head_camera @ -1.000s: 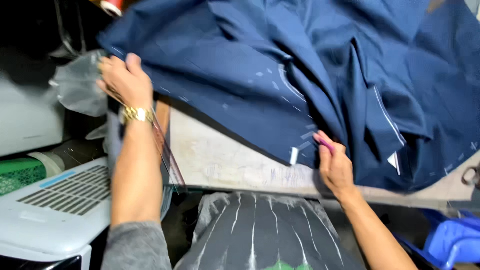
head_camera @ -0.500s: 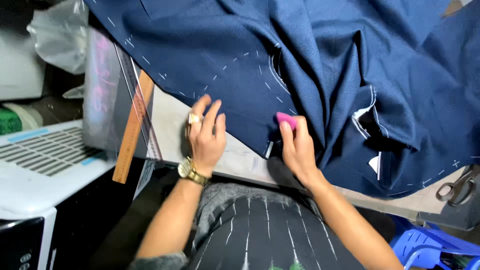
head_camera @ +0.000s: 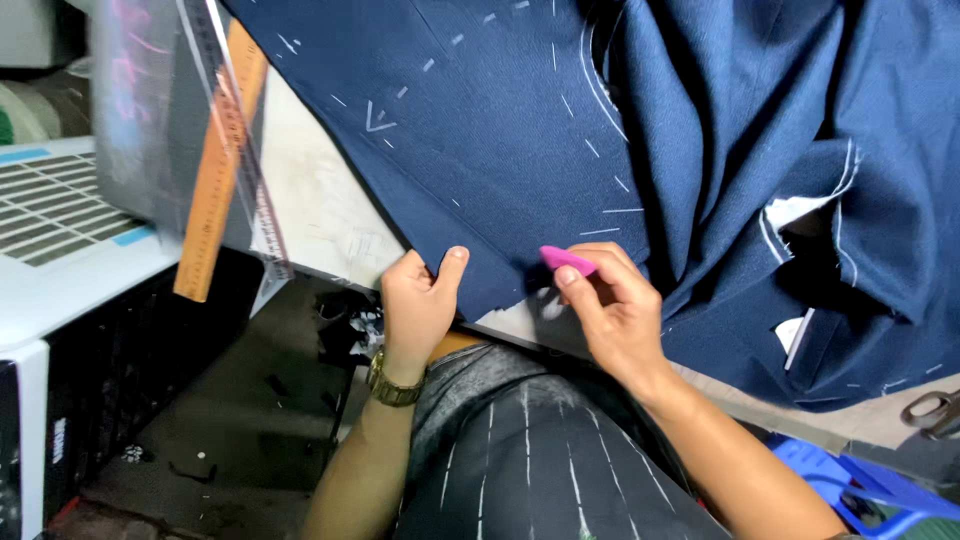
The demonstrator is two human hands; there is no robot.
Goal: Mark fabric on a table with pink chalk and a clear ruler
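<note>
My left hand (head_camera: 418,305) pinches the near edge of the soft, limp navy chalk-marked cloth (head_camera: 520,150) draped over the pale bench (head_camera: 320,210), beside it my right hand (head_camera: 615,305) gripping pink tailor's chalk (head_camera: 566,261); best held at the hem.

wooden ruler (head_camera: 215,170), scissors (head_camera: 935,412), blue stool (head_camera: 865,485), white appliance (head_camera: 60,230)

Left hand (head_camera: 418,305) curled, thumb up and pinching, wrist bent back. Right hand (head_camera: 612,305) reaches in beside it, fingertips (head_camera: 568,276) pinched together, forearm angled low; grip strength seems light, hard to judge.
</note>
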